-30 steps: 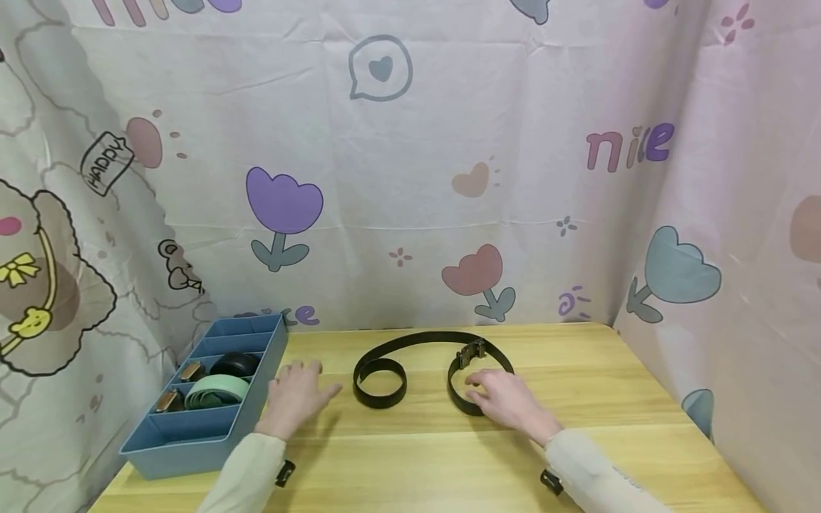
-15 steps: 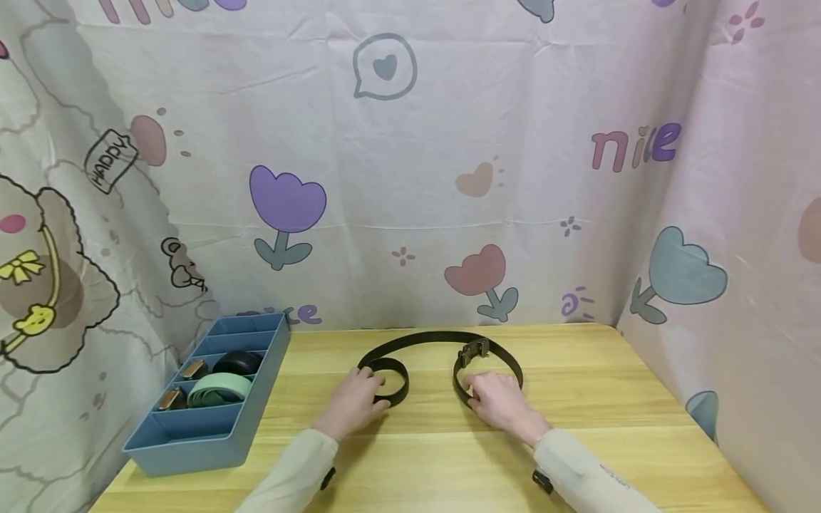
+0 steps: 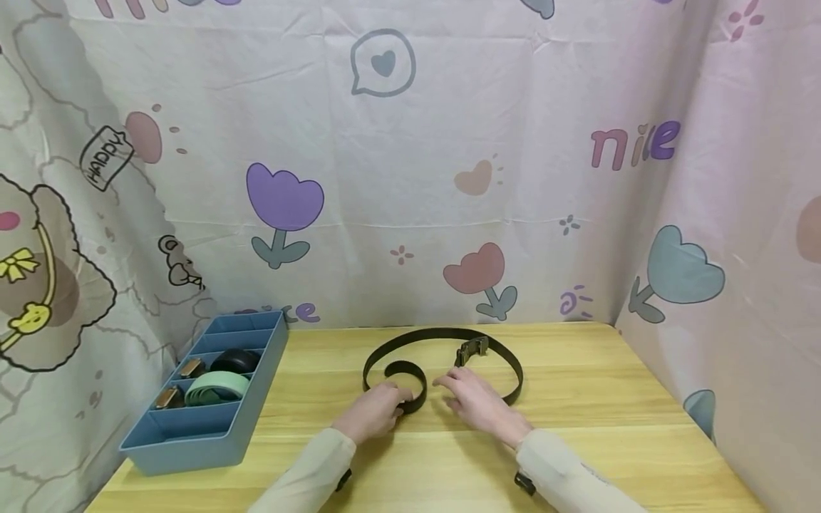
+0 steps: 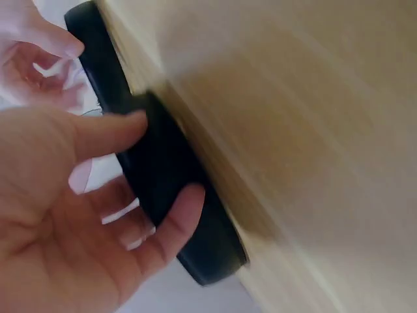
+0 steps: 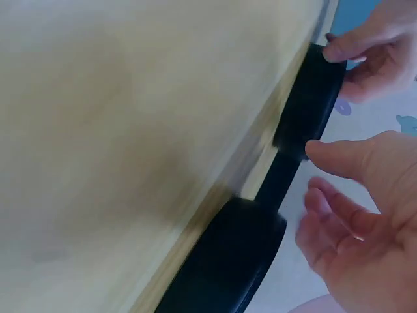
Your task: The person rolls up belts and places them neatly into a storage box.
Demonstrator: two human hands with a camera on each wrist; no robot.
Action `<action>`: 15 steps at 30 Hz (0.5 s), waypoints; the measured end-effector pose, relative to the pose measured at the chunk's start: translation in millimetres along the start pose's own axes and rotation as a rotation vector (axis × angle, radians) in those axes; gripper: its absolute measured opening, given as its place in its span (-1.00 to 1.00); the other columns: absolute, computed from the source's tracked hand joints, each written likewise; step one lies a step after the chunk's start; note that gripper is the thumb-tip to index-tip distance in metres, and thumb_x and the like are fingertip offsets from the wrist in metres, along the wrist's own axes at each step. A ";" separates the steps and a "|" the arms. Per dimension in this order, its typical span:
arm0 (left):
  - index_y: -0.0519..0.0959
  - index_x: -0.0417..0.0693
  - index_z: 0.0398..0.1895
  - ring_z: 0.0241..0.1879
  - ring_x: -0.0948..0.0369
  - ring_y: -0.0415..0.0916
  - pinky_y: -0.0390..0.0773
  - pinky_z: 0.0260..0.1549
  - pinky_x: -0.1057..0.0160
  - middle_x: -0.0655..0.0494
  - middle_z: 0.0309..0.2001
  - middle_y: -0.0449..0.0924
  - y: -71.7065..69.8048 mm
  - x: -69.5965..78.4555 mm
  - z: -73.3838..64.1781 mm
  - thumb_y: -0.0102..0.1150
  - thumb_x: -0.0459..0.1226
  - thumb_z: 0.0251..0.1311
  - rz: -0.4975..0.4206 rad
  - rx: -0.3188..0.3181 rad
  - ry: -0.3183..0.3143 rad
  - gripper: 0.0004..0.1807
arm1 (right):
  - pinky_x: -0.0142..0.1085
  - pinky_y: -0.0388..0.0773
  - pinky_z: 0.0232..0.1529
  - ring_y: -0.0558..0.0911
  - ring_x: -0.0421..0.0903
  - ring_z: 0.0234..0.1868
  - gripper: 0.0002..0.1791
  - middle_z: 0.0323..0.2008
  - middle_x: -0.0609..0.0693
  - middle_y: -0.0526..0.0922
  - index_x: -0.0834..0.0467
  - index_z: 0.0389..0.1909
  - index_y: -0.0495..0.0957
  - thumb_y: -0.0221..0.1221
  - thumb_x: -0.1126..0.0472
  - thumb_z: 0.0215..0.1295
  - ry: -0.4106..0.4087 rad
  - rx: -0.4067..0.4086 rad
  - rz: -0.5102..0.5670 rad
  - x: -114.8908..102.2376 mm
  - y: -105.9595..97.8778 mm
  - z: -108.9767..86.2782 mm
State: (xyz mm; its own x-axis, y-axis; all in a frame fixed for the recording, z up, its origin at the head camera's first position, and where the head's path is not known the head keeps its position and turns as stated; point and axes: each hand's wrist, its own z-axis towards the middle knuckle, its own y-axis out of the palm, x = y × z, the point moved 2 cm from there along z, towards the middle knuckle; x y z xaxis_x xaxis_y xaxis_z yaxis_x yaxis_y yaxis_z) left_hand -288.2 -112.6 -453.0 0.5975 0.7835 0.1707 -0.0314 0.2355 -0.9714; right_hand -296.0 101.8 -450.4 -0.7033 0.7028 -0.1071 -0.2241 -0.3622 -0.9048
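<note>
A black belt (image 3: 442, 333) stands on edge on the wooden table, bowed in a wide arc with both ends curling inward. Its metal buckle (image 3: 473, 348) lies at the inner right of the arc. My left hand (image 3: 375, 412) pinches the curled strap at the left end, thumb and fingertips on the black band (image 4: 169, 169) in the left wrist view. Beside the buckle end, my right hand (image 3: 481, 405) hovers with loosely bent fingers, hiding part of the strap. In the right wrist view its thumb (image 5: 332, 156) comes close to the band; contact is unclear.
On the left stands a blue divided tray (image 3: 179, 456). Its compartments hold a rolled green belt (image 3: 217, 388) and a rolled black belt (image 3: 236, 361), each with a metal buckle. A patterned curtain (image 3: 385, 178) hangs behind the table (image 3: 577, 442).
My left hand has come from beside the tray to the belt's left curl, which has shifted right and opened somewhat. My right hand has moved slightly left.
</note>
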 end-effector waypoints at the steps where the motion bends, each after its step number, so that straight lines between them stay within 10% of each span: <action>1: 0.65 0.08 -0.07 -0.20 0.21 0.55 0.60 -0.21 0.19 0.13 -0.20 0.63 -1.2 0.2 -1.3 0.24 -0.41 0.19 -0.011 -0.019 0.025 -0.72 | -0.16 0.57 0.03 0.58 -0.06 -0.02 -0.49 0.00 0.01 0.60 0.11 0.13 0.56 0.34 0.34 0.10 -0.003 -0.020 0.032 -1.5 0.3 2.1; 9: 0.74 0.17 -0.15 0.09 0.10 0.47 0.48 0.12 0.05 0.05 0.05 0.58 -12.2 -5.5 -16.6 0.29 -0.37 0.14 -0.035 -0.088 0.181 -0.73 | 0.03 0.43 0.24 0.48 0.19 0.27 -0.57 0.36 0.28 0.35 0.18 0.10 0.59 0.32 0.17 0.20 0.004 -0.244 0.137 -4.9 6.6 9.9; 15: 0.69 0.12 -0.17 0.07 0.10 0.43 0.35 -0.01 0.01 0.12 -0.02 0.58 -13.9 2.8 -19.7 0.37 0.11 0.04 0.003 -0.103 0.019 -0.61 | -0.22 0.58 -0.03 0.61 -0.10 -0.08 -0.77 -0.01 0.02 0.62 0.00 -0.36 0.74 0.38 -0.06 0.07 -0.039 -0.172 0.044 -8.8 10.0 10.2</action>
State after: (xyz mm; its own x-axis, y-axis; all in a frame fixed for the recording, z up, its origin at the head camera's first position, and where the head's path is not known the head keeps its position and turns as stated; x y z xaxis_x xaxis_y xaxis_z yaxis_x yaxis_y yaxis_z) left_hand -270.4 -125.1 -442.3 0.6130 0.7725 0.1655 0.0489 0.1720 -0.9839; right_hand -299.0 85.7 -454.4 -0.7359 0.6635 -0.1349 -0.0767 -0.2797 -0.9570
